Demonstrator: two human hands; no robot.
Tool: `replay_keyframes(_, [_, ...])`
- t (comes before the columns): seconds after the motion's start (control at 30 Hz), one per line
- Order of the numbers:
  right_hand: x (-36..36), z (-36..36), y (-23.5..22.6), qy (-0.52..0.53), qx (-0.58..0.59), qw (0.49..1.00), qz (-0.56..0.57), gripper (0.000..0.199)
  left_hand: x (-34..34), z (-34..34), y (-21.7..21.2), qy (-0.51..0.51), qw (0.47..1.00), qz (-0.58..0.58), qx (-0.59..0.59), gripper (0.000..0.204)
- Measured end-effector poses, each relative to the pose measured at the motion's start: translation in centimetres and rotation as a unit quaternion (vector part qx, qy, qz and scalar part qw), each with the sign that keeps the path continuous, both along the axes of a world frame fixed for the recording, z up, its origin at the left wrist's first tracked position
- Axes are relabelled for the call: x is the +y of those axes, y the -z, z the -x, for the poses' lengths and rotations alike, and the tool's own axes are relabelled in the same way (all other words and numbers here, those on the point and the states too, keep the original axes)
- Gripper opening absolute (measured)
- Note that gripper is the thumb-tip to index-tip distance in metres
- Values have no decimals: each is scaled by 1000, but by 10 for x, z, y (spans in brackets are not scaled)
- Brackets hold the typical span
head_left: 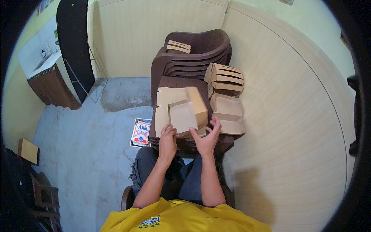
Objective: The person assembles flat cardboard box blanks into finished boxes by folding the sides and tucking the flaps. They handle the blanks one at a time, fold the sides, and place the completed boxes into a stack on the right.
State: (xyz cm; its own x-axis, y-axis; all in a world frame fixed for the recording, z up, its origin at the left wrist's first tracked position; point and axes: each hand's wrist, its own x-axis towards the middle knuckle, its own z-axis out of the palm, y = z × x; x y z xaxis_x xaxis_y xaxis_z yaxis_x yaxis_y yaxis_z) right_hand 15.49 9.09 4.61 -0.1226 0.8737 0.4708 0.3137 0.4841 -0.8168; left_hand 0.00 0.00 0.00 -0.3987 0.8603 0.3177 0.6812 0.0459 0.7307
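A kraft cardboard box (182, 115), partly folded up, lies before me on a pile of flat cardboard blanks (164, 96). Its raised lid on the right is smeared by motion. My left hand (168, 142) is closed at the box's near left corner, fingers curled against its edge. At the near right corner, my right hand (206, 140) has its thumb on the front edge and its fingers round the outer side. The blanks rest on a dark brown plastic surface (179, 82), its front edge close to my knees.
To the right stand an opened cardboard box (228, 108) and a nested stack of folded boxes (227, 79), near a wood-panelled wall (286, 116). Stacked brown chairs (193, 58) with more cardboard pieces (179, 46) are behind. A printed carton (141, 132) sits on the floor at left.
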Motion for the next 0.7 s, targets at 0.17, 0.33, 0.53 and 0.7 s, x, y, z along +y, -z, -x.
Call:
replay_keyframes(0.17, [9,-6,-19,31,-88,995,-24,105,-18,6,-6,43,967,-54,245,22])
replay_keyframes(0.33, [39,-24,-4,37,118,976,181,76,-38,9,-16,27,988,-149,34,41])
replay_keyframes(0.53, [9,-31,11,-99,75,991,59,84,-19,31,-25,-51,866,-158,-472,67])
replay_keyframes(0.7, [-4,-40,-9,-175,-2,984,8,94,-24,61,-33,66,803,-32,-592,63])
